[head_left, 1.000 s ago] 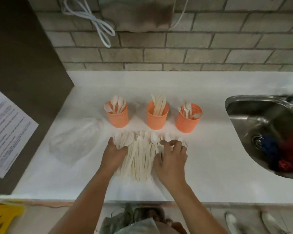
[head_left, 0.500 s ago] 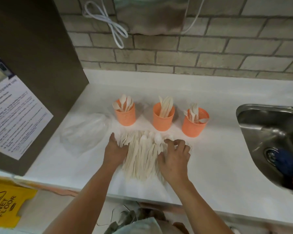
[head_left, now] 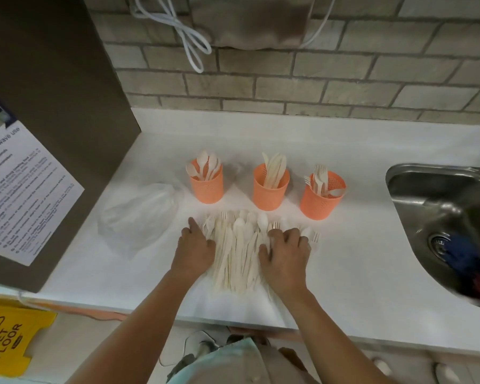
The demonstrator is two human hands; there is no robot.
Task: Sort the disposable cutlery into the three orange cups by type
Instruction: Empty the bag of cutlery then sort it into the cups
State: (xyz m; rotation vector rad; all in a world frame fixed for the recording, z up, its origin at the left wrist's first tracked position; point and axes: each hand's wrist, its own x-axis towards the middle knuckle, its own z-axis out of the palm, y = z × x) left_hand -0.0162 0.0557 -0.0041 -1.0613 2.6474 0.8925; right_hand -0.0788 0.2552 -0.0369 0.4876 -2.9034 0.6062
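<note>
1. A pile of cutlery (head_left: 237,253) lies loose on the white counter (head_left: 358,273), just in front of three orange cups. The pieces are pale, with their handles pointing toward the person. Spoons, forks and knives are mixed together.
2. The left hand (head_left: 196,246) rests against the left edge of the pile with its thumb pointing forward. Its fingers are tucked against the cutlery and mostly hidden, so I cannot tell whether they are spread or gripping.
3. The right hand (head_left: 284,254) sits on the right side of the pile. Its fingers are bent and their tips are down among the pieces. I cannot tell whether they pinch any single piece.
4. The left cup (head_left: 207,191) holds spoons (head_left: 205,164), bowls up.
5. The middle cup (head_left: 269,199) holds knives (head_left: 275,167), standing upright.
6. The right cup (head_left: 317,207) holds forks (head_left: 319,177), and one piece leans out over its rim.
7. A crumpled clear plastic bag (head_left: 139,214) lies on the counter left of the pile, near the left cup.
8. A steel sink (head_left: 427,206) is set into the counter at the right, well apart from the cups, with something blue and red blurred inside.
9. A brick wall (head_left: 344,79) rises behind the counter.
</note>
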